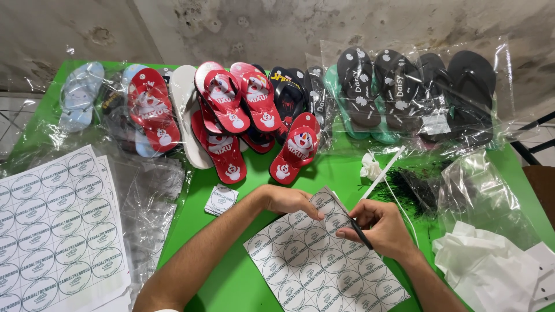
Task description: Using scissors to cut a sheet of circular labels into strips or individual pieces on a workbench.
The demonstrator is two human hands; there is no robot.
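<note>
A sheet of round labels (324, 260) is lying flat on the green table (231, 283), just in front of the person. Its long axis is running diagonally, from the near right corner up toward the far left, so that one corner is pointing away toward the row of sandals. The left hand (289, 201) is resting on the far corner of the sheet, fingers (312, 211) curled together and pressing down on it. The right hand (378, 226) is lying over the sheet's right edge, its fingers pinching a thin dark blade-like tool (359, 232); the tool is slanting from far left to near right, and its tip cannot be made out.

Just beyond the right hand, a white stick (383, 172) is leaning diagonally beside a bundle of black ties (413, 188). Left of the left hand, a small stack of cut labels (221, 200) is sitting apart from the sheet. Farther left, larger label sheets (55, 225) are overlapping clear plastic bags (147, 196). Along the far edge, red sandals (231, 115) and bagged black sandals (404, 92) are lining the table. Crumpled white paper (491, 260) is lying at the right.
</note>
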